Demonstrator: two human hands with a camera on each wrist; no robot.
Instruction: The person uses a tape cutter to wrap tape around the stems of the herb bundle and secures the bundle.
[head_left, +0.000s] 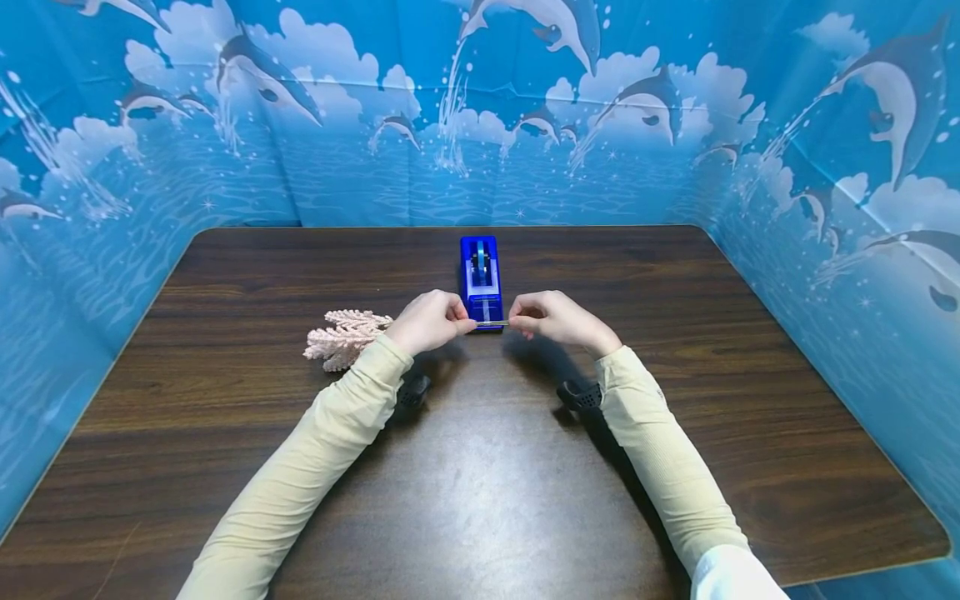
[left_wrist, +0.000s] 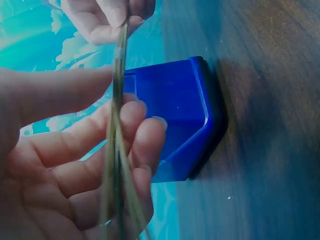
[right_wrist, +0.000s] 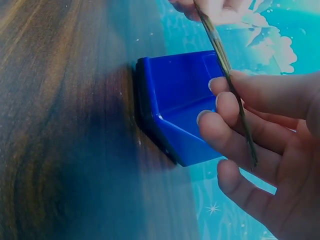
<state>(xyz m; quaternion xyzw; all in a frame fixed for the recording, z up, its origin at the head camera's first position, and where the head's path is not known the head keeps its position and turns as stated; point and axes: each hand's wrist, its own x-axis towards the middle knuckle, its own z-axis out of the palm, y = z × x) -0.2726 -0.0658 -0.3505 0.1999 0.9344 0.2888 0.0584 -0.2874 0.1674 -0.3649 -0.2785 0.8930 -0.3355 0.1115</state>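
My left hand (head_left: 433, 322) pinches a bundle of thin green-brown stems (left_wrist: 119, 85) between thumb and fingers. At the bundle's other end, my right hand (head_left: 557, 320) pinches the same stems (right_wrist: 223, 60). A pale, glossy patch shows on them between the hands; I cannot tell if it is tape. The stems run sideways, over or just before the front end of a blue tape dispenser (head_left: 483, 292). Left of my left hand are fluffy pale pink flower heads (head_left: 345, 337), partly hidden by the hand and sleeve; the left wrist view shows the stems fanning out that way.
Everything is over a dark wood-grain table (head_left: 480, 500). The dispenser stands toward its far edge, with a tape roll (head_left: 481, 260) inside. A blue dolphin-print curtain (head_left: 480, 167) surrounds the back and sides. Black wrist devices (head_left: 579, 395) hang under both forearms.
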